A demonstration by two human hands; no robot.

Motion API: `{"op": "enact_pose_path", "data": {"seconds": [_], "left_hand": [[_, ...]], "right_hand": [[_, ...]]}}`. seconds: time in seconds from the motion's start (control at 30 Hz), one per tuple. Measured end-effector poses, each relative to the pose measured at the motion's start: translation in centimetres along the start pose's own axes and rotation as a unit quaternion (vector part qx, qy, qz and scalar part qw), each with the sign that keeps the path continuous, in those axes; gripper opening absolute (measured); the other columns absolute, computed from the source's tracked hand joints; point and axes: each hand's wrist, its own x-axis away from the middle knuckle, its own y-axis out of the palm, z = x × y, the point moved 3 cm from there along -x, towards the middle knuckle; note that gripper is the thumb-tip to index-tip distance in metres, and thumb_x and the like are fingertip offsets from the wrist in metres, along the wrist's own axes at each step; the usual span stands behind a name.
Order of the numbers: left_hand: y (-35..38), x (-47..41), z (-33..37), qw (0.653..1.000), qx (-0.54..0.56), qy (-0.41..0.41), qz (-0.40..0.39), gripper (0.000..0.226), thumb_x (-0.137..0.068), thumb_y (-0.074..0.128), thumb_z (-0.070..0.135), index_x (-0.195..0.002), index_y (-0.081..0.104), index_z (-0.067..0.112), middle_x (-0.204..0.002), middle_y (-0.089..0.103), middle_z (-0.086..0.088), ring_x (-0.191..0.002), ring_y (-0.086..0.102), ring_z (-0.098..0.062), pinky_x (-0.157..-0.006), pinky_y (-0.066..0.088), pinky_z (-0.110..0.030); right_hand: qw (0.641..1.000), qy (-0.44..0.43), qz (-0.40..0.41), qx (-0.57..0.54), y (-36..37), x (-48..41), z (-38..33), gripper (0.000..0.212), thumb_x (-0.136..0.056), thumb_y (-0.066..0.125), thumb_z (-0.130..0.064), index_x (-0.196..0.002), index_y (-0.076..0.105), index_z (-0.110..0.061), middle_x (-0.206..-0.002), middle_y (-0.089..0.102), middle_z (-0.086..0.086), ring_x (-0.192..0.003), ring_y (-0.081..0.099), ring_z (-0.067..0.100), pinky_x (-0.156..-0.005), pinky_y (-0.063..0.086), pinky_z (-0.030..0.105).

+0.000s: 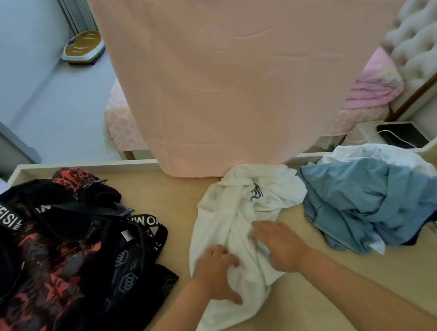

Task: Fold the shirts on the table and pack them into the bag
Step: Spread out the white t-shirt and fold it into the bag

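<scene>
A crumpled white shirt [233,217] with a dark print lies in the middle of the beige table [358,298]. My left hand [217,272] grips a bunch of its fabric near the lower end, fingers curled into the cloth. My right hand [278,242] rests flat on the shirt just to the right, fingers straight. A crumpled blue shirt [376,203] lies in a heap at the right, on top of another white garment [370,150]. The black and red bag [53,261] with lettered straps lies on the table's left side.
A large pink sheet [243,69] hangs down behind the table, touching its far edge. The table has a raised white rim [92,168]. Behind are a bed with a tufted headboard [423,33], a pink pillow [375,83], a floor scale [83,47] and a black device with a cable [401,134].
</scene>
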Motion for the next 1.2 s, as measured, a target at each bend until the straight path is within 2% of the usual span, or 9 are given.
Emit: {"op": "enact_pose_path", "data": {"seconds": [0.07, 0.13, 0.3, 0.53, 0.63, 0.8, 1.03, 1.1, 1.2], "left_hand": [[0.9, 0.7, -0.6, 0.999, -0.023, -0.026, 0.021, 0.064, -0.074, 0.075, 0.032, -0.129, 0.043, 0.031, -0.137, 0.025, 0.003, -0.128, 0.025, -0.023, -0.094, 0.046, -0.040], [1.0, 1.0, -1.2, 0.999, 0.004, -0.043, 0.026, 0.037, -0.089, 0.053, 0.006, -0.122, 0.048, 0.022, -0.127, 0.036, -0.001, -0.120, 0.040, -0.024, -0.091, 0.046, -0.033], [-1.4, 0.6, -3.6, 0.993, -0.083, -0.079, 0.000, 0.036, -0.095, 0.046, 0.005, -0.124, 0.061, 0.019, -0.132, 0.050, -0.005, -0.120, 0.050, -0.024, -0.104, 0.040, -0.029], [-13.2, 2.1, -6.5, 0.903, -0.217, -0.244, 0.278, 0.035, -0.092, 0.047, 0.008, -0.117, 0.064, 0.024, -0.118, 0.052, -0.002, -0.110, 0.046, -0.024, -0.091, 0.039, -0.033], [-12.6, 1.4, -4.3, 0.928, -0.149, -0.165, 0.298, 0.048, -0.088, 0.048, 0.005, -0.130, 0.058, 0.026, -0.137, 0.048, -0.005, -0.122, 0.043, -0.029, -0.095, 0.038, -0.037], [-4.1, -0.3, 1.0, 0.993, -0.045, -0.040, 0.105, 0.072, -0.088, 0.060, 0.037, -0.150, 0.025, 0.038, -0.156, 0.024, 0.003, -0.140, 0.028, -0.026, -0.111, 0.030, -0.043], [-2.0, 0.5, 2.2, 0.984, 0.025, -0.074, -0.161, 0.029, -0.094, 0.050, 0.035, -0.108, 0.067, 0.016, -0.111, 0.066, -0.004, -0.100, 0.062, -0.023, -0.090, 0.047, -0.033], [-2.7, 0.5, 2.3, 0.971, 0.107, -0.130, -0.167, 0.022, -0.090, 0.054, 0.032, -0.083, 0.067, 0.016, -0.087, 0.069, 0.002, -0.077, 0.064, -0.017, -0.080, 0.052, -0.030], [-4.8, -0.7, 1.4, 0.982, 0.140, -0.108, 0.065, 0.023, -0.092, 0.049, 0.027, -0.088, 0.068, 0.014, -0.089, 0.070, 0.002, -0.084, 0.064, -0.018, -0.080, 0.053, -0.033]], "right_hand": [[0.993, 0.055, -0.099, 0.046, 2.4, 0.6, 0.1, 0.094, -0.083, 0.062, -0.010, -0.157, 0.007, -0.031, -0.164, 0.000, 0.006, -0.150, 0.011, 0.028, -0.116, 0.023, 0.050], [0.988, 0.078, -0.081, 0.104, 3.1, 0.9, 0.2, 0.103, -0.085, 0.063, -0.011, -0.157, -0.007, -0.032, -0.157, 0.016, 0.011, -0.139, 0.031, 0.030, -0.108, 0.033, 0.047], [0.992, 0.062, 0.009, 0.111, 2.5, 0.9, 1.6, 0.050, -0.094, 0.045, -0.013, -0.142, 0.045, -0.029, -0.110, 0.059, 0.004, -0.083, 0.058, 0.024, -0.069, 0.038, 0.032], [0.957, 0.261, -0.025, 0.128, -0.3, 2.3, 5.2, 0.028, -0.094, 0.043, -0.024, -0.117, 0.060, -0.024, -0.119, 0.063, 0.000, -0.107, 0.058, 0.018, -0.087, 0.043, 0.030], [0.956, 0.231, -0.024, 0.177, 0.0, 2.9, 5.1, 0.041, -0.087, 0.051, -0.024, -0.128, 0.051, -0.024, -0.137, 0.046, 0.006, -0.126, 0.040, 0.026, -0.101, 0.033, 0.040], [0.989, 0.109, -0.098, -0.027, 3.1, 3.2, 2.7, 0.088, -0.082, 0.049, -0.014, -0.156, 0.010, -0.040, -0.165, -0.008, -0.002, -0.144, 0.026, 0.028, -0.108, 0.036, 0.040], [0.959, 0.063, -0.270, -0.066, 2.5, 3.3, 1.1, 0.028, -0.083, 0.050, -0.026, -0.093, 0.071, -0.010, -0.098, 0.072, 0.010, -0.071, 0.067, 0.024, -0.065, 0.053, 0.031], [0.986, 0.026, -0.156, -0.056, 0.8, 1.5, 1.0, 0.025, -0.087, 0.051, -0.024, -0.096, 0.072, -0.014, -0.096, 0.073, 0.005, -0.081, 0.067, 0.023, -0.071, 0.052, 0.031], [0.996, -0.007, 0.048, -0.076, -1.9, -2.1, 1.2, 0.028, -0.091, 0.047, -0.015, -0.112, 0.066, -0.020, -0.112, 0.066, 0.001, -0.103, 0.061, 0.023, -0.087, 0.048, 0.035]]}}
